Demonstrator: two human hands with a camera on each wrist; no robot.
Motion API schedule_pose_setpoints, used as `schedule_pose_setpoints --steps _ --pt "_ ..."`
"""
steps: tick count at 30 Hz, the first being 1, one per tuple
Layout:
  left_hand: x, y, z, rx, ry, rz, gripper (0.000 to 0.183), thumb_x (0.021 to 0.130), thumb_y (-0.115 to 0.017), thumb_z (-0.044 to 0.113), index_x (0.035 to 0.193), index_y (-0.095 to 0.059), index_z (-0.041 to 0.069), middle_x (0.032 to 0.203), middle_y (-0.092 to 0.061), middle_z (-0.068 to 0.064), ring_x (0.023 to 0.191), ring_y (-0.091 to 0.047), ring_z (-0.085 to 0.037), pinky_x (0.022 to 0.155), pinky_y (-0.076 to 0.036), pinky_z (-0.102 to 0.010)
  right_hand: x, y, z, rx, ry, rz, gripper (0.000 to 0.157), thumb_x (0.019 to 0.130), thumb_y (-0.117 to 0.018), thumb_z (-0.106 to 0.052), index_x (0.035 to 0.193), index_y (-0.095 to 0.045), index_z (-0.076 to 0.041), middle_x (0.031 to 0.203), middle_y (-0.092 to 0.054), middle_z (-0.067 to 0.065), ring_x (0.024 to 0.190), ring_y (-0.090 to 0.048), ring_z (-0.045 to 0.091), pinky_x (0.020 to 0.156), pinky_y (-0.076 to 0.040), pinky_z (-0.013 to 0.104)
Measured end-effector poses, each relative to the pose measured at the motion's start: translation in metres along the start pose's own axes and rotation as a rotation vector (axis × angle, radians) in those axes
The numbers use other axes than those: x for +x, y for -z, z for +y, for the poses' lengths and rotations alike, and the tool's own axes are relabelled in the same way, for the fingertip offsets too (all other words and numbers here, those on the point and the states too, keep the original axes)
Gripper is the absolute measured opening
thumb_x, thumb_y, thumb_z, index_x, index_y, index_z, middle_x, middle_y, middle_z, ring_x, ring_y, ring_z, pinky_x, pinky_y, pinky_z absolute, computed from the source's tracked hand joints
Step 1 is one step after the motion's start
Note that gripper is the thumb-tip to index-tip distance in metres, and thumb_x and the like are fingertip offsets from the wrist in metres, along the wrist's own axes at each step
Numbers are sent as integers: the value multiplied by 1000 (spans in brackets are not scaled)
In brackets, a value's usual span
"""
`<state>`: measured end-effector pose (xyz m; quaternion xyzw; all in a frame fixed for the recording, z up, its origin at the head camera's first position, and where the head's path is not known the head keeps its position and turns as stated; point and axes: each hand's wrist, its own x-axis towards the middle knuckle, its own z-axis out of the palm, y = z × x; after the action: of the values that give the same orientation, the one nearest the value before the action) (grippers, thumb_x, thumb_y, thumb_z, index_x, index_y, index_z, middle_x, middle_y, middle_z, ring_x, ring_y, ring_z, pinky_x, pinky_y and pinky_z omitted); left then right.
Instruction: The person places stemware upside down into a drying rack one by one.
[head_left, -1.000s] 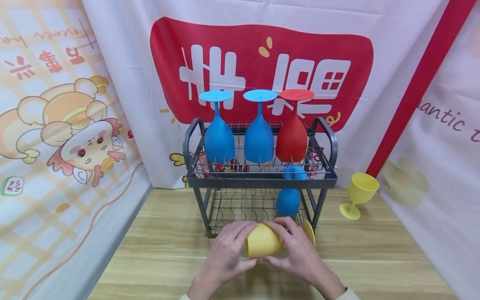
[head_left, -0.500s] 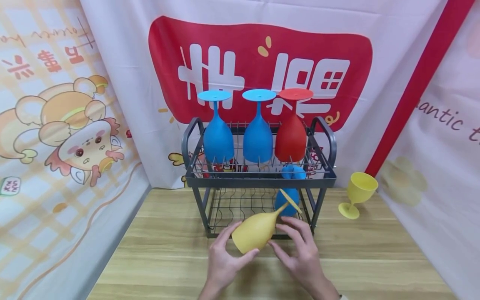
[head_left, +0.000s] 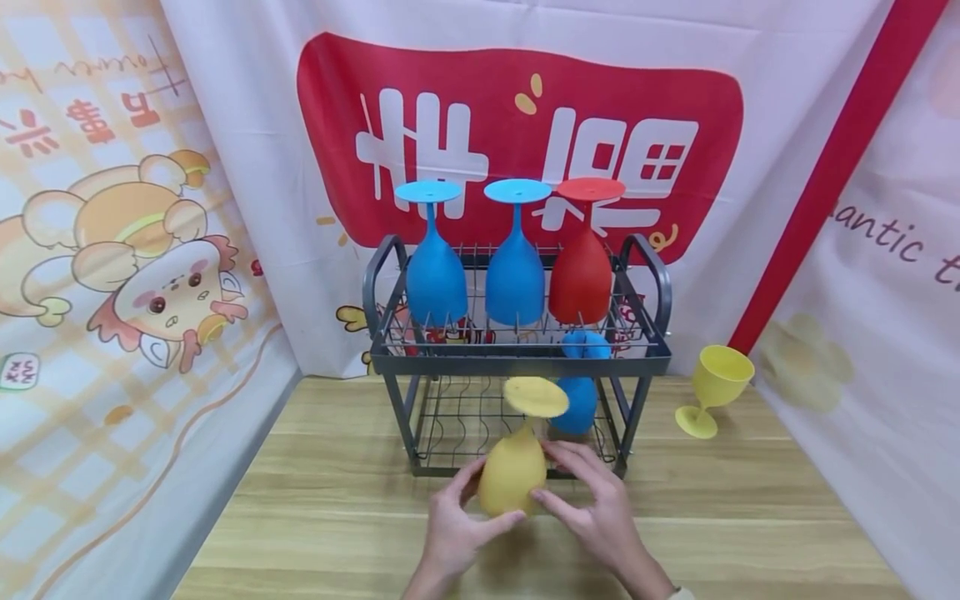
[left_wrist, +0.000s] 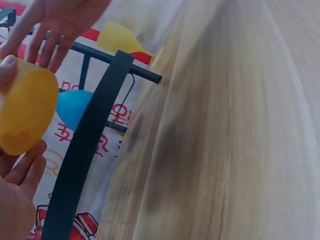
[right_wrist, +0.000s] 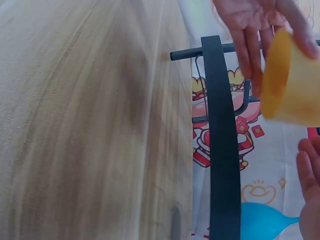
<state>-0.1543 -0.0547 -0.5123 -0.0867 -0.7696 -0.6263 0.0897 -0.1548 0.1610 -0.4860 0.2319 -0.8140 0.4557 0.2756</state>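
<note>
A yellow goblet (head_left: 513,471) is held upside down in front of the dish rack, its foot up and slightly tilted, its open mouth facing down. My left hand (head_left: 459,517) grips the bowl from the left, thumb in front and fingers behind. At the bowl's right side, my right hand (head_left: 596,504) holds it with thumb and fingertips. In the left wrist view the goblet's mouth (left_wrist: 30,112) shows between both hands. The right wrist view shows the bowl (right_wrist: 300,85) with the left thumb on it.
The black two-tier dish rack (head_left: 525,365) carries upside-down goblets on top: a blue one (head_left: 437,279), another blue one (head_left: 515,279) and a red one (head_left: 581,279). A blue goblet (head_left: 576,407) sits on the lower tier. An upright yellow goblet (head_left: 720,375) stands right on the wooden table (head_left: 315,517).
The yellow goblet has turned from lying sideways, foot to the right, to foot up and mouth down. My right hand has shifted from its stem end to the bowl's side.
</note>
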Motion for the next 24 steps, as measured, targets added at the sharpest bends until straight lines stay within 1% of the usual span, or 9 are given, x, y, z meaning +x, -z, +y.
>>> schedule_pose_setpoints --steps 3,5,7,10,13,16,18,21,24 --pt "0 -1 0 34 13 -51 86 69 -100 35 144 -63 17 135 -74 1 120 -71 -15 112 -52 -41 3 -1 -5 17 -9 -74 67 82 -93 -25 143 -66 -22 137 -70 -1 117 -70 13 92 -63 25" --pt "0 -1 0 39 17 -64 86 69 -99 37 144 -62 19 135 -73 4 122 -69 -15 114 -48 -48 6 -2 -8 19 -21 -100 69 82 -93 -29 145 -64 -25 138 -69 -4 118 -70 12 91 -64 28" --pt "0 -1 1 41 17 -64 86 69 -99 38 144 -62 21 135 -73 5 122 -68 -15 115 -45 -54 8 -3 -11 19 -27 -101 70 81 -93 -30 145 -64 -24 137 -69 -5 115 -71 12 89 -65 29" --pt "1 -1 2 53 -4 -65 87 68 -100 38 144 -62 19 134 -73 5 123 -68 -16 116 -42 -61 9 -4 -12 21 -44 -94 73 80 -94 -31 146 -63 -22 135 -70 -5 110 -72 12 88 -65 29" --pt "2 0 2 74 -30 -69 89 67 -100 39 145 -62 18 133 -73 5 122 -68 -16 116 -42 -66 9 -3 -11 28 -78 -117 74 81 -93 -35 148 -61 -25 135 -70 -5 109 -73 12 89 -65 30" --pt "2 1 2 91 -57 -82 89 67 -100 38 145 -62 20 133 -73 5 121 -68 -17 114 -42 -68 9 0 -10 54 -140 -163 75 82 -92 -41 148 -59 -28 137 -70 -6 112 -71 11 91 -65 33" --pt "3 3 2 102 -71 -95 87 68 -100 39 145 -62 23 134 -73 7 122 -68 -17 114 -43 -68 10 2 -9 81 -188 -196 75 81 -92 -43 147 -60 -27 136 -69 -6 114 -70 10 93 -65 35" --pt "4 4 3 109 -85 -111 87 68 -100 37 145 -61 27 136 -72 8 123 -67 -16 114 -43 -66 13 4 -10 117 -248 -237 74 77 -95 -43 142 -63 -25 135 -69 -7 116 -69 10 96 -64 37" --pt "5 5 5 107 -94 -117 87 68 -100 34 146 -61 30 136 -71 10 123 -67 -15 115 -42 -63 18 5 -12 137 -283 -268 74 74 -97 -41 138 -65 -24 135 -69 -9 119 -68 10 99 -63 39"
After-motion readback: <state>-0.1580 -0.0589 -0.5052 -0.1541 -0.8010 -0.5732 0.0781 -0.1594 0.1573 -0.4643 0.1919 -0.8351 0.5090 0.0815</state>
